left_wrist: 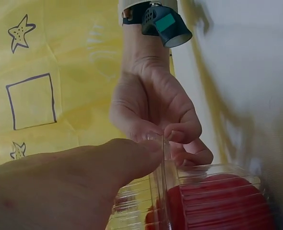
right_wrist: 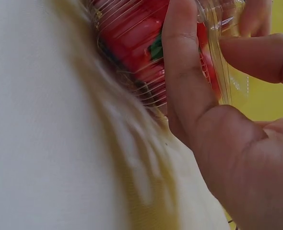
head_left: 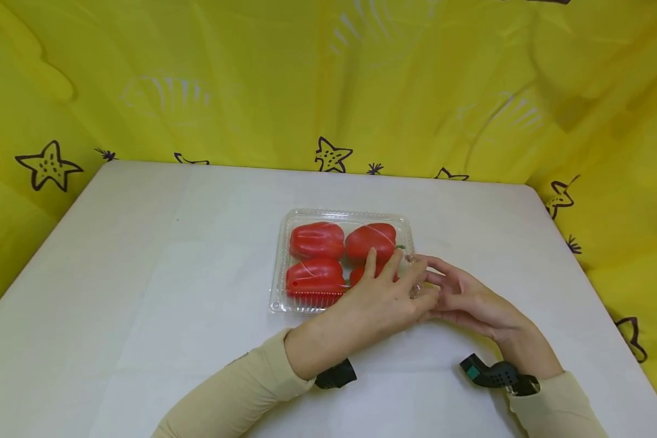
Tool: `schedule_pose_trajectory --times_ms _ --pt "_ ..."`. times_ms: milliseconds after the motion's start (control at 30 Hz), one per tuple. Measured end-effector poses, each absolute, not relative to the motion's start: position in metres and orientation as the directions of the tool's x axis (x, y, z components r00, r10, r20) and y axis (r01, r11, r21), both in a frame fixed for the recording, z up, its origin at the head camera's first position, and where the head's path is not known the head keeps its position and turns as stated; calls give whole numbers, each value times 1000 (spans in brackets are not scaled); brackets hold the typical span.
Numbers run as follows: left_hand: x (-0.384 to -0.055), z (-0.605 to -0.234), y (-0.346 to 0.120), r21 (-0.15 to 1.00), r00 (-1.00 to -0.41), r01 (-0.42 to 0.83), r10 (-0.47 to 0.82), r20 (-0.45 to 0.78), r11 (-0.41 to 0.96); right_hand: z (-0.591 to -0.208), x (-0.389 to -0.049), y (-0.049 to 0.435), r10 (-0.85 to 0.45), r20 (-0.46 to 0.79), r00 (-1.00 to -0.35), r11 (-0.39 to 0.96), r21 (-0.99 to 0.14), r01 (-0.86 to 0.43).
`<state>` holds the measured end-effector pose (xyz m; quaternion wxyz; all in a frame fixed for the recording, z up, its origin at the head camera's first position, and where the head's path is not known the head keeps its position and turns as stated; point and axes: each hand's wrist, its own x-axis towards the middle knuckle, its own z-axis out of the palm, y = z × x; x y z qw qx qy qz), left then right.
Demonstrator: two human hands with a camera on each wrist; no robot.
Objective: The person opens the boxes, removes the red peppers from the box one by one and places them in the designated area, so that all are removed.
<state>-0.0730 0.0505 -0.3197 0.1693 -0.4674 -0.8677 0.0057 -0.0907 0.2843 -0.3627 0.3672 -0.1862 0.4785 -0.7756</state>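
Note:
A clear plastic clamshell container (head_left: 278,280) with its lid down lies on the white table and holds several red bell peppers (head_left: 316,241). My left hand (head_left: 380,301) reaches across the near right corner, its fingers spread on the lid and its thumb (left_wrist: 136,155) against the rim. At the right side my right hand (head_left: 476,304) pinches the rim between thumb (right_wrist: 256,57) and index finger (right_wrist: 182,67), the finger lying along the ribbed wall. A green stem (right_wrist: 156,48) shows through that wall. The lower right pepper is partly hidden by my left hand.
The white table (head_left: 142,274) extends around the container. A yellow curtain (head_left: 263,85) with drawn starfish hangs behind and along both sides. Black wrist-camera mounts (head_left: 493,372) sit below both wrists, and beige sleeves (head_left: 252,389) cover the forearms.

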Motion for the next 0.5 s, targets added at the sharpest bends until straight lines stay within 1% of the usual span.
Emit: schedule_pose_trajectory --times_ms 100,233,500 --pt "-72 -319 50 -198 -501 812 830 246 549 -363 -92 284 -752 -65 -656 -266 -881 392" --pt "-71 -319 51 -242 -494 809 842 217 536 -363 -94 285 -773 -45 -633 -267 -881 389" --pt "-70 -323 51 -313 -475 788 847 238 530 -362 -93 288 -783 -41 -621 -256 -888 381"
